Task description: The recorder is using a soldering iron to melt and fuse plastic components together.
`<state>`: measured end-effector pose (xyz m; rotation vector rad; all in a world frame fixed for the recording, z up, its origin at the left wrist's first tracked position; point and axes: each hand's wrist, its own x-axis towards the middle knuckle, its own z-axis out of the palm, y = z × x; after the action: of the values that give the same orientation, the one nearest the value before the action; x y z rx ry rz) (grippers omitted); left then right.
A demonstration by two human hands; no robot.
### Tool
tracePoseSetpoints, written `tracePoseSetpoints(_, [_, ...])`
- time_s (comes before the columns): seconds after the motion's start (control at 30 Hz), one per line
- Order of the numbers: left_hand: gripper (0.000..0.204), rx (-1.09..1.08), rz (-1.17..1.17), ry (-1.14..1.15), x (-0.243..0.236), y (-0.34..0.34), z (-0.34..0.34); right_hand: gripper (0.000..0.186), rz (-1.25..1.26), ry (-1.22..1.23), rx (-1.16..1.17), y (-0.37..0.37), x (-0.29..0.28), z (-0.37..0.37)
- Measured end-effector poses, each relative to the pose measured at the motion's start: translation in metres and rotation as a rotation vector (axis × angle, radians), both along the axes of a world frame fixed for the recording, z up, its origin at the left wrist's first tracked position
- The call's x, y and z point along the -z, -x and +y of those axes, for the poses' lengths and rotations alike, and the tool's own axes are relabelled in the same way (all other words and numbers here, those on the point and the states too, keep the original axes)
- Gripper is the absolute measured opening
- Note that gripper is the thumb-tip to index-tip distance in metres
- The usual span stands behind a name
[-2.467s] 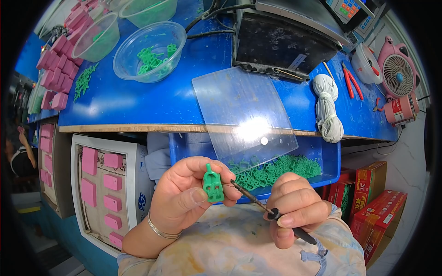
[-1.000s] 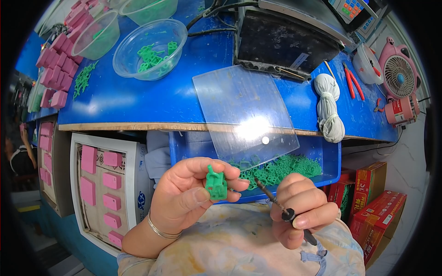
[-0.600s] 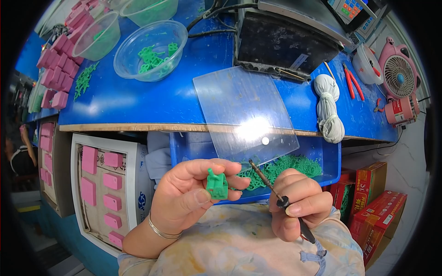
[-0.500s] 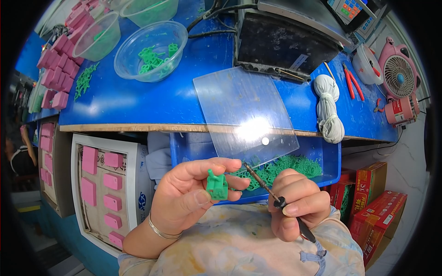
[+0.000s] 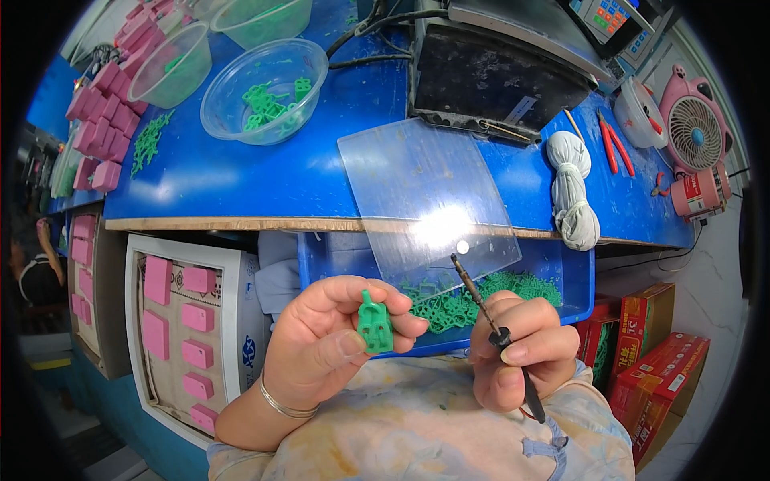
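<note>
Between the thumb and fingers of my left hand (image 5: 333, 333) is a small green wax-like piece (image 5: 374, 325), upright with a narrow stub at its top. A soldering iron (image 5: 475, 298) with a black handle rests in the closed fingers of my right hand (image 5: 517, 349). Its brown tip points up and away to the left, apart from the green piece. Beyond both hands lies a blue tray (image 5: 579, 276) of many green open-work pieces (image 5: 513, 290). A clear plastic sheet (image 5: 425, 184) slopes from the bench over that tray.
On the blue bench (image 5: 241, 180) stand clear bowls (image 5: 212, 120) with green pieces, pink blocks (image 5: 104, 120), a white cord bundle (image 5: 571, 188), red-handled pliers (image 5: 616, 148) and a pink fan (image 5: 696, 132). A framed board (image 5: 241, 321) with pink blocks is at left; red boxes (image 5: 658, 393) at right.
The green piece has turned in my left fingers and now stands more upright. My right hand has drawn the iron's tip away from it, to the right and farther out.
</note>
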<state>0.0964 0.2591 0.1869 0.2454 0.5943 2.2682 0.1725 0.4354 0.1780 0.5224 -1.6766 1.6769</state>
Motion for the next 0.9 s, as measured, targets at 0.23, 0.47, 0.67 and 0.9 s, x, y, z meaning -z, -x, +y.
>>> tracePoseSetpoints(0.23, [0.03,-0.008,-0.005,0.006,0.001,0.0004,0.0005,0.02,-0.032,-0.015,0.044,-0.0008,-0.001,-0.0037])
tracePoseSetpoints(0.47, [0.03,-0.005,0.0,0.022,0.0007,0.0007,0.0015,0.019,-0.023,0.0,0.047,0.0004,-0.0008,-0.0047])
tracePoseSetpoints(0.67, [0.031,0.0,0.005,0.029,0.0006,0.001,0.0017,0.02,-0.022,-0.008,0.031,0.0018,-0.0003,-0.0036])
tracePoseSetpoints(0.9, [0.029,0.001,0.002,0.023,0.001,0.0017,0.0027,0.019,-0.028,-0.023,0.03,0.0024,-0.0013,-0.0031])
